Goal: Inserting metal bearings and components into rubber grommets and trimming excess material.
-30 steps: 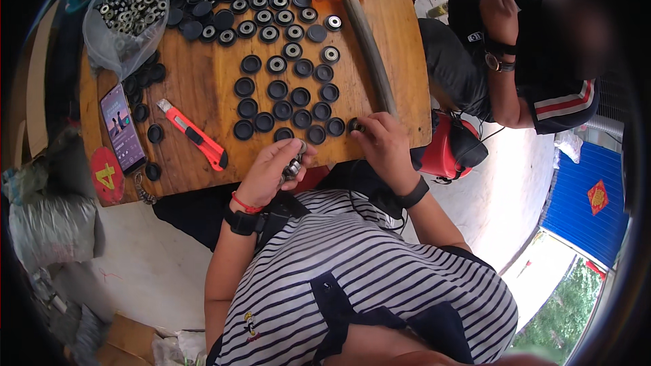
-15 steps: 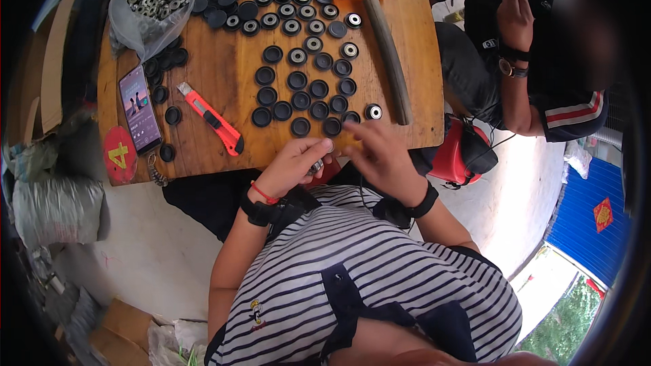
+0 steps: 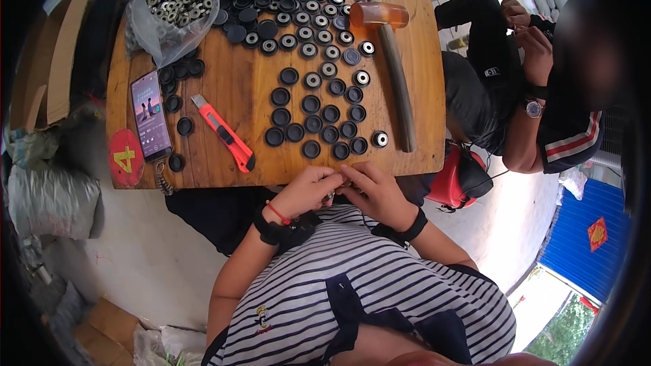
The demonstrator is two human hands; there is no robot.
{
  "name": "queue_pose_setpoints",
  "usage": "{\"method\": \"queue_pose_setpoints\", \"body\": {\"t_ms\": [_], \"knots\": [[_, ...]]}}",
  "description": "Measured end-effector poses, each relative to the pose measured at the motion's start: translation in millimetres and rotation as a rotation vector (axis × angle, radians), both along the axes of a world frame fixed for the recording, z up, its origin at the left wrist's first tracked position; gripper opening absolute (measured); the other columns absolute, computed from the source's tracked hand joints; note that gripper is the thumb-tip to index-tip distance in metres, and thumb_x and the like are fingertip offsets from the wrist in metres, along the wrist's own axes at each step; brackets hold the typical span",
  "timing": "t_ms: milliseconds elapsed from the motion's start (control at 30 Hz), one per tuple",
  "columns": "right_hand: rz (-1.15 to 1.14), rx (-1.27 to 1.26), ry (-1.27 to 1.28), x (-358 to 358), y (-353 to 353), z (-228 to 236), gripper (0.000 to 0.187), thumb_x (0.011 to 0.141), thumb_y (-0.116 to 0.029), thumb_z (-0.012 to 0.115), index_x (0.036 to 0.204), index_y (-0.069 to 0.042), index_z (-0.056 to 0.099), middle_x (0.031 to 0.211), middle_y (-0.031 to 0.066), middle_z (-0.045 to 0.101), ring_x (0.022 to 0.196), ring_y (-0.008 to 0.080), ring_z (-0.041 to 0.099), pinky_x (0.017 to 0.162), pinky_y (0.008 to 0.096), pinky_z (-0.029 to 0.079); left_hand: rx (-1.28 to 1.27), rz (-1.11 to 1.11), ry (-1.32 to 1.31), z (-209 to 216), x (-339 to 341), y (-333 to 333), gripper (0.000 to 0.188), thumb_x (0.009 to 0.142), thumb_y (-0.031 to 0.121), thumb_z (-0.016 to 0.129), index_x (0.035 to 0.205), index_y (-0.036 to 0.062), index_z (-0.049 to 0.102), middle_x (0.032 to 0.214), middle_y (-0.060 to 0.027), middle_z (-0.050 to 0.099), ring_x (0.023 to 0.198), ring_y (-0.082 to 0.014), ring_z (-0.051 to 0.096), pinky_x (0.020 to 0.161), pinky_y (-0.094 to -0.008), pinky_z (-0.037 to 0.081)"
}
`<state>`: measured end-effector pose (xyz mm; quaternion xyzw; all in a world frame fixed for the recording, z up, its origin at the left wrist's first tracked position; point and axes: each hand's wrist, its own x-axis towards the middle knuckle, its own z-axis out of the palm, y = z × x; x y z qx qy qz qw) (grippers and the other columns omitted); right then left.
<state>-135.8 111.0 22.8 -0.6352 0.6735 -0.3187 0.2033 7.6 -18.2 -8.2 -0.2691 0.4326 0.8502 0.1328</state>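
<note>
Both my hands meet just off the table's near edge. My left hand (image 3: 310, 192) is closed around small metal bearings (image 3: 329, 198), of which only a bit shows between the fingers. The bent fingers of my right hand (image 3: 381, 198) press against the left fingertips; whatever they pinch is hidden. Just beyond, several round black caps (image 3: 310, 104) lie hollow side up. A cap with a metal bearing (image 3: 380, 139) in it sits apart to the right. Farther back, many more caps hold bearings (image 3: 308, 50).
A mallet (image 3: 397, 81) with an orange head lies at right. To the left are a red utility knife (image 3: 224, 134), a lit phone (image 3: 150, 116), a red disc (image 3: 126, 157) and a clear bag (image 3: 163, 44) of bearings. Another person (image 3: 536, 61) sits beyond the table's right edge.
My right hand has come down from over the table edge to the left fingertips. The table and its things sit lower and slightly to the right in view.
</note>
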Motion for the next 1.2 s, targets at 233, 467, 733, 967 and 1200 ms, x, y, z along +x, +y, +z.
{"method": "queue_pose_setpoints", "body": {"t_ms": [233, 467, 733, 967, 1200], "knots": [[-0.027, 0.176, -0.073, -7.4, -3.2, -1.9, 0.033, 0.076, -0.006, 0.071, 0.106, -0.001, 0.058, 0.089, 0.0117, 0.057, 0.072, 0.0258, 0.061, 0.061, 0.0332, 0.051, -0.099, -0.016, 0.068, -3.1, 1.5, 2.2, 0.036, 0.097, 0.034, 0.051, 0.090, 0.0018, 0.065, 0.066, 0.0030, 0.054, 0.057, -0.0031, 0.050, 0.048, -0.0176, 0.036], [-0.393, 0.148, -0.001, -29.1, -17.4, -5.6, 0.022, 0.079, -0.007, 0.069, 0.097, -0.001, 0.060, 0.086, 0.0119, 0.058, 0.068, 0.0254, 0.062, 0.060, 0.0343, 0.049, 0.095, 0.135, 0.063, 0.9, -2.1, -2.5, 0.034, 0.100, 0.028, 0.041, 0.101, -0.0007, 0.060, 0.084, -0.0024, 0.054, 0.064, -0.0059, 0.051, 0.046, -0.0164, 0.035], [-0.349, 0.199, 0.091, -26.7, -17.1, -8.9, 0.021, 0.080, -0.009, 0.067, 0.099, -0.002, 0.060, 0.086, 0.0127, 0.057, 0.073, 0.0311, 0.062, 0.063, 0.0386, 0.049, 0.273, 0.235, 0.166, -3.2, 5.5, -6.0, 0.029, 0.097, 0.018, 0.039, 0.108, -0.0020, 0.056, 0.091, -0.0067, 0.057, 0.066, -0.0083, 0.054, 0.044, -0.0171, 0.036], [-0.295, 0.192, 0.207, -23.5, -20.7, -4.5, 0.020, 0.082, -0.012, 0.065, 0.099, -0.003, 0.059, 0.087, 0.0126, 0.055, 0.076, 0.0331, 0.060, 0.064, 0.0405, 0.049, 0.243, 0.251, 0.146, -6.1, 8.4, -2.4, 0.022, 0.097, 0.015, 0.042, 0.109, 0.0008, 0.054, 0.094, -0.0058, 0.056, 0.066, -0.0072, 0.054, 0.044, -0.0157, 0.034], [-0.285, 0.182, 0.264, -23.7, -16.7, -10.7, 0.021, 0.082, -0.013, 0.066, 0.099, -0.004, 0.059, 0.087, 0.0123, 0.055, 0.075, 0.0326, 0.060, 0.062, 0.0402, 0.048, 0.229, 0.255, 0.145, -5.2, 7.2, -1.5, 0.025, 0.098, 0.018, 0.041, 0.111, 0.0005, 0.053, 0.093, -0.0057, 0.056, 0.066, -0.0072, 0.053, 0.044, -0.0159, 0.034]]}}
